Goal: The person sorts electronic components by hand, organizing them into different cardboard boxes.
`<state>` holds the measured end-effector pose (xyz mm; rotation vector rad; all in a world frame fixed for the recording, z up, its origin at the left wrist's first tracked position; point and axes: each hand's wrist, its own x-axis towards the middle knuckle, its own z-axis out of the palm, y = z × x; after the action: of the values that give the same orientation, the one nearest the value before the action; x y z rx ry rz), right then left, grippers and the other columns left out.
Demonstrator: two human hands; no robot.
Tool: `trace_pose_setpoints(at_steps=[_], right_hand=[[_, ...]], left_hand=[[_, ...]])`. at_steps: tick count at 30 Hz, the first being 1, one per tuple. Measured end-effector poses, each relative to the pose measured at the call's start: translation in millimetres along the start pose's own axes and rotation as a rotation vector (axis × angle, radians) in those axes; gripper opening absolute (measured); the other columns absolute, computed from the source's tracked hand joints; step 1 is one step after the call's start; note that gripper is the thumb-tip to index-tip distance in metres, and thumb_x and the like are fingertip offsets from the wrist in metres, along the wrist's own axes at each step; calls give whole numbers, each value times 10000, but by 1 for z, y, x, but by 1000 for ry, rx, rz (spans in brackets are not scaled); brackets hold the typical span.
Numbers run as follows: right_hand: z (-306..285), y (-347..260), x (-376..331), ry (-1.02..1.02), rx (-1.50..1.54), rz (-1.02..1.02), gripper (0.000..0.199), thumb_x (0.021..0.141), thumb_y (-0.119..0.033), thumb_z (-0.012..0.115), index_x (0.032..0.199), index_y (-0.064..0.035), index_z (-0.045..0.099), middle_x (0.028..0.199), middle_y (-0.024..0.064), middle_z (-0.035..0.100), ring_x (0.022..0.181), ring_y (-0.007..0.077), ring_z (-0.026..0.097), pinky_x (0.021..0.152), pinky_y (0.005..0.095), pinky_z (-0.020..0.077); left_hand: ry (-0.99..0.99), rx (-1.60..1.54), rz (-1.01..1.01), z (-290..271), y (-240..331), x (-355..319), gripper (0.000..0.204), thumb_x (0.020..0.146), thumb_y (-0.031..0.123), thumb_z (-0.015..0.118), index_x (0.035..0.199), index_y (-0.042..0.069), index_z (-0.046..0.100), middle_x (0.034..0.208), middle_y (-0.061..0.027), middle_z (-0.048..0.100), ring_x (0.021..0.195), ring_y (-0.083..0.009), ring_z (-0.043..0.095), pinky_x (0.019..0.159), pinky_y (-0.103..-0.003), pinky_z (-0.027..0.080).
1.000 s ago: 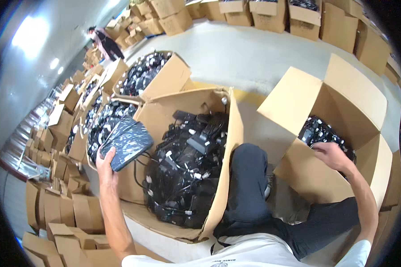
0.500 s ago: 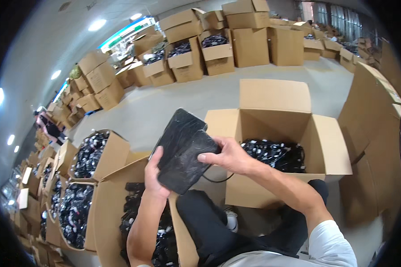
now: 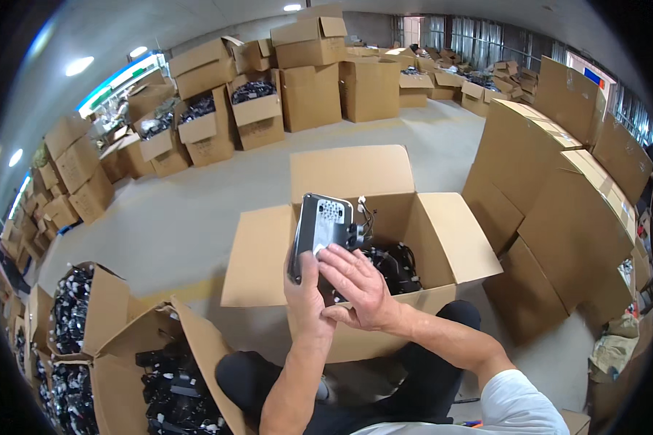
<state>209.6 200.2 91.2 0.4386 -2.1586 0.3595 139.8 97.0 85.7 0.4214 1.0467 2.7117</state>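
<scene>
My left hand grips a black, slab-shaped electronic device by its lower end. The device stands tilted above the open cardboard box in front of me, and a silver plate shows on the face turned my way. A short dark cable with white plugs sticks out at its right side. Laid over the lower part of the device is my right hand, its fingers stretched out and the thumb near my left wrist. Tangled black cables lie inside the box.
At my lower left, an open carton holds black parts. Farther left, another box is full of dark and white pieces. Large cardboard sheets stand upright on the right. Stacked cartons line the far side of the grey floor.
The device has turned from its plain black face to the side with the silver plate and plugs. My right hand has let go of its edge and lies across it. The view has swung right.
</scene>
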Motion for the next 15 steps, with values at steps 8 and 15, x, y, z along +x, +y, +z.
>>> trace_pose_setpoints(at_steps=[8, 15], right_hand=[[-52, 57, -6, 385, 464, 621, 490, 974, -171, 632, 1379, 55, 475, 1386, 199, 506, 1299, 258, 496, 1099, 398, 394], [-7, 90, 1, 332, 993, 911, 451, 1020, -338, 605, 1248, 49, 577, 1049, 72, 644, 969, 117, 573, 862, 267, 489]], left_hand=[[38, 64, -170, -11, -14, 4, 374, 914, 199, 719, 1192, -21, 600, 1073, -97, 656, 952, -183, 659, 850, -335, 564], [-112, 362, 221, -1, -35, 18, 671, 828, 217, 846, 1334, -9, 467, 1235, -134, 581, 1094, -210, 617, 940, -352, 538]])
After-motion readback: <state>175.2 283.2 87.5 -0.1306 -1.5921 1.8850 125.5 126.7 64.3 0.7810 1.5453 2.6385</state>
